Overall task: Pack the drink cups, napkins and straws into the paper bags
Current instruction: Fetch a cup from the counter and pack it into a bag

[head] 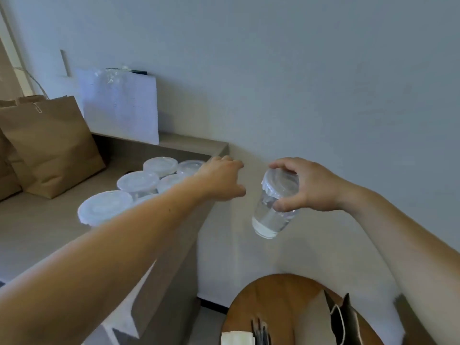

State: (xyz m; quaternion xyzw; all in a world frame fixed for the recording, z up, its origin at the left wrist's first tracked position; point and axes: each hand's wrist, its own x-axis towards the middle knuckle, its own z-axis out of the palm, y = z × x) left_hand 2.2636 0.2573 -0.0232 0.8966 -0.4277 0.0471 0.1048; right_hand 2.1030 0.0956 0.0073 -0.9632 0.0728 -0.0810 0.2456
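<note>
At the far left of the bench (37, 220) we see brown bags (49, 145), then a cluster of lidded cups (138, 183). Our left grip (221, 180) hovers over their right edge, fingers loosely spread, holding nothing. Our right grip (311, 188) clasps a tilted cup (273, 210) around its lid, in mid-air near the wall. Below, a round bench (273, 295) carries napkins (237, 338), straws (260, 332) and an open bag (341, 322).

Legible text, labels, brands, numbers: none. White sheet (119, 105) leaning on the wall: faint printed rows, too blurred to read.
</note>
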